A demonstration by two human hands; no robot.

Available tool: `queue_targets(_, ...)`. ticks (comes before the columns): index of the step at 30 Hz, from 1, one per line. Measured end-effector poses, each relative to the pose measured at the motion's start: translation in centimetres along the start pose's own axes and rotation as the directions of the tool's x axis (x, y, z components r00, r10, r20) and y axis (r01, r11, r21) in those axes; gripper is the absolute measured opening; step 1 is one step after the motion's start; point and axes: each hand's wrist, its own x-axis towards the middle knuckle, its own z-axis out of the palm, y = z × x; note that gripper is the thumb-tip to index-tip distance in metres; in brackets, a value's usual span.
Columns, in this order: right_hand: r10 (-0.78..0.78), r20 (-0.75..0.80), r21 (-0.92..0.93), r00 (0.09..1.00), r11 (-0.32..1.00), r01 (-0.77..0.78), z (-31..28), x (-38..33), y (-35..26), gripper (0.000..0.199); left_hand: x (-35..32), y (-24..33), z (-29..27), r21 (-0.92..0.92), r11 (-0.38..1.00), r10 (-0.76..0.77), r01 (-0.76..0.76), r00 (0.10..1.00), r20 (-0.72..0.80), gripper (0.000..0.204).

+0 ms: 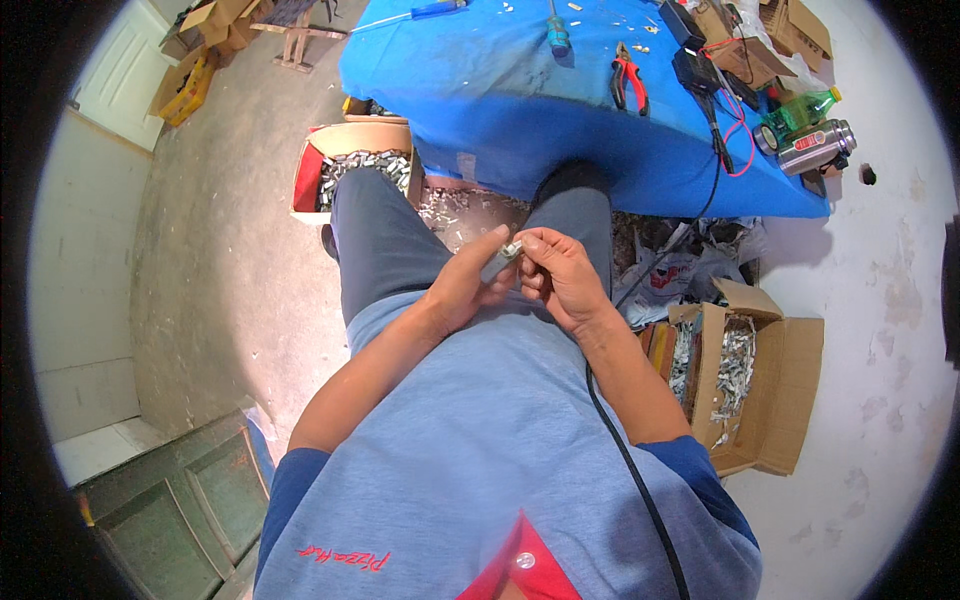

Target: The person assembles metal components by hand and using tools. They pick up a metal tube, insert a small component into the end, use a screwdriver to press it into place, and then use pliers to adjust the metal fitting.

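I see both hands meeting over my lap, just above the grey trouser legs: the left hand (462,285) is curled closed around a small grey metal part (497,264), a short dull cylinder with a shinier end poking out near the thumb, and the right hand (560,275) pinches that shiny tip with bent fingers, so the two hands touch at the part. The part sits between my knees, near the front edge of the table (480,110), which is draped in a smooth blue cloth with a few pale scuffs. On the cloth lie red-handled pliers (629,82), a teal-handled screwdriver (557,35), a black adapter (694,68) with thin red and black leads, a green plastic bottle (800,110) and a ribbed steel flask (818,146). To my left on the rough concrete floor stands an open cardboard box (352,168) heaped with silvery metal pieces; to my right a second, taller carton (750,385) holds more of the same glinting scrap, with crumpled plastic bags beside it. A black cable (625,455) runs down across my soft blue-grey shirt
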Motion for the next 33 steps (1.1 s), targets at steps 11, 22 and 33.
queue_targets(11, 0.033, 0.061, 0.01, 0.998, 0.999, -0.033, -1.1, 0.3, -0.5, 0.019, -0.3, 0.3, 0.8, -0.007, 1.0, -0.01, 0.01, 0.998, 0.054, 0.037)
queue_targets(22, -0.015, 0.09, 0.017, 0.996, 1.0, 0.013, -1.5, -0.2, 0.5, 0.024, 0.1, -0.1, -0.5, -0.006, 1.0, -0.022, 0.024, 0.977, 0.211, 0.034)
queue_targets(33, -0.05, 0.062, -0.012, 0.997, 0.999, 0.051, -0.7, -0.7, -0.1, 0.03, -0.9, 0.9, 2.0, -0.02, 0.998, -0.052, 0.052, 0.998, 0.026, 0.038)
